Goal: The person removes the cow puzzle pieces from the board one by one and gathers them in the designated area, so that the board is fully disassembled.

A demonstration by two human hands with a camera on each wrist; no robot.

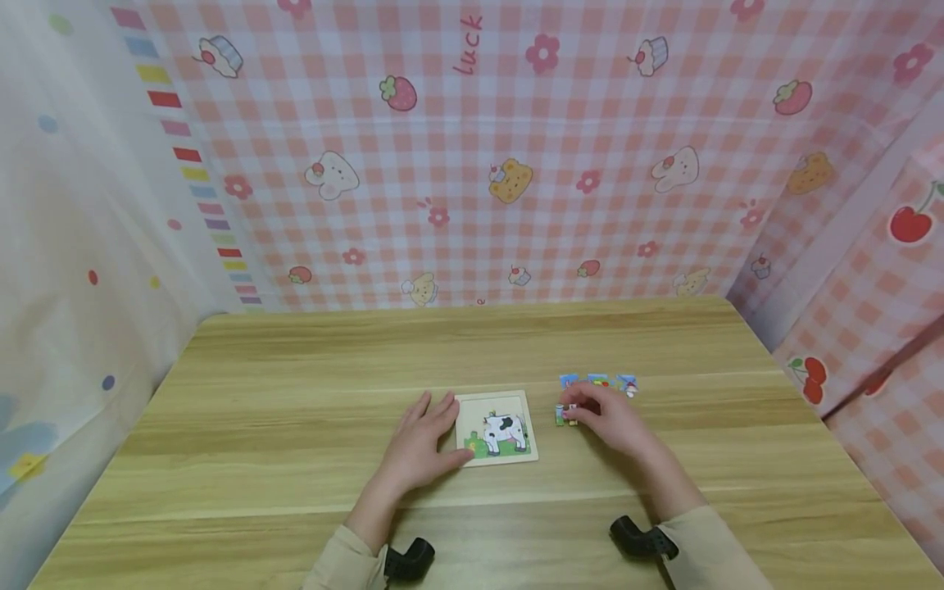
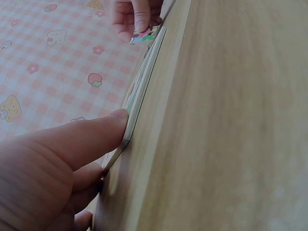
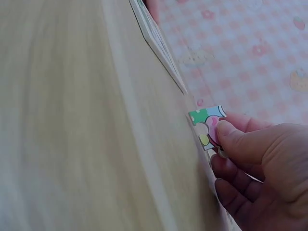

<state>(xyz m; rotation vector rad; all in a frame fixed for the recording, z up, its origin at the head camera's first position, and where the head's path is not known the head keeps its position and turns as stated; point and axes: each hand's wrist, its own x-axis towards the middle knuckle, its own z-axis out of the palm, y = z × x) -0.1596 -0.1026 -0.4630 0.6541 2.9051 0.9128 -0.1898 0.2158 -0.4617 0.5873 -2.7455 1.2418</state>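
Note:
A square wooden puzzle board [image 1: 533, 442] with a pale frame and a cow picture lies flat on the table. My left hand [image 1: 419, 447] rests at its left side, fingers straight and spread; the thumb [image 2: 96, 134] presses on the frame's near corner. Right of the board, my right hand [image 1: 608, 418] pinches a jigsaw piece [image 3: 212, 126] between thumb and fingers. Green, light blue, pink and yellow show on that piece, and a rounded notch is cut into one edge. Beyond the right hand lie blue-topped jigsaw pieces [image 1: 568, 381], partly hidden by its fingers.
The wood-grain table [image 1: 295, 369] runs back to a pink checked curtain [image 1: 457, 164]. White dotted cloth [image 1: 96, 270] hangs at the left, more checked cloth [image 1: 870, 311] at the right. A black wrist mount [image 1: 410, 560] sits by the left sleeve, another black mount [image 1: 637, 538] by the right.

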